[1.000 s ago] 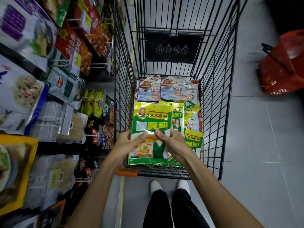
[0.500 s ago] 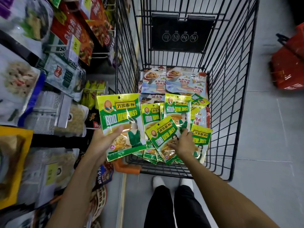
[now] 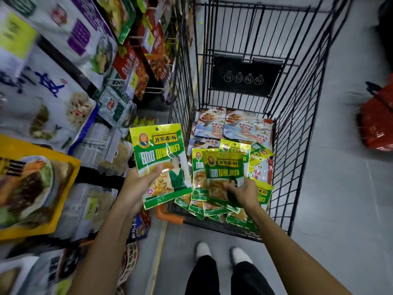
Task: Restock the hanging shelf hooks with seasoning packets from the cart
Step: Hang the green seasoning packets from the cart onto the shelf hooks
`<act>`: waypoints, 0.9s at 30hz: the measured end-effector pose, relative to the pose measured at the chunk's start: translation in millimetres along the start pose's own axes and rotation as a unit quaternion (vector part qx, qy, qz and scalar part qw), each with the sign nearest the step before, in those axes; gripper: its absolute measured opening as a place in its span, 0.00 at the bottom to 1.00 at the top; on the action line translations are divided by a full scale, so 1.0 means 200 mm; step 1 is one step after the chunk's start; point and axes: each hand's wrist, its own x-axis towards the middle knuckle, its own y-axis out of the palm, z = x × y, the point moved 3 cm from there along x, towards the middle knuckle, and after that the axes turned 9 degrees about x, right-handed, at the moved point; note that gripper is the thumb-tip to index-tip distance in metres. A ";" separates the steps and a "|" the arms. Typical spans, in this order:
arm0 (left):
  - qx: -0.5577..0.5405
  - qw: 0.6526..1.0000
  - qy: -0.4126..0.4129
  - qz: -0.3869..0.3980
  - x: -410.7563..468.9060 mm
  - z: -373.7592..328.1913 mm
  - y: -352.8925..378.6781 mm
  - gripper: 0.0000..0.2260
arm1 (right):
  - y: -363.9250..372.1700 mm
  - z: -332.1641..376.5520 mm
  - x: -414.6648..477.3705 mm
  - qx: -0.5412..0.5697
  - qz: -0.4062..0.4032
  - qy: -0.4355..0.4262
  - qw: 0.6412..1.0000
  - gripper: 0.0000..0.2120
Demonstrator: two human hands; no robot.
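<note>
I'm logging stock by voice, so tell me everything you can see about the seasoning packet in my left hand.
The seasoning packet is a flat, glossy film pouch, yellow-edged with green bands, a round portrait logo, yellow characters, and a picture of food beside a figure in green. A small hang hole sits at its top centre. It is held upright, tilted slightly, front toward the camera, beside the cart and its left wall. The left hand grips its lower left part, thumb across the front.

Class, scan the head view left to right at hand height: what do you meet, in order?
Yellow-edged shelf packet, left hand, its green packet, second green packet, right hand, cart side wall, red basket.
</note>
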 end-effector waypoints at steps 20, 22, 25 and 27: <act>-0.030 0.819 0.318 -0.476 -2.01 -0.76 -0.64 0.08 | 0.30 1.71 -1.40 0.071 0.438 -0.353 0.824 0.16; -0.022 0.794 0.331 -0.510 -2.21 -0.78 -0.69 0.06 | 0.37 1.78 -1.57 0.083 0.466 -0.360 0.804 0.24; -0.045 0.763 0.338 -0.549 -2.52 -0.77 -0.79 0.12 | 0.48 1.87 -1.87 0.090 0.526 -0.373 0.759 0.25; -0.064 0.739 0.331 -0.583 -2.74 -0.75 -0.88 0.17 | 0.56 1.91 -2.11 0.082 0.561 -0.391 0.725 0.28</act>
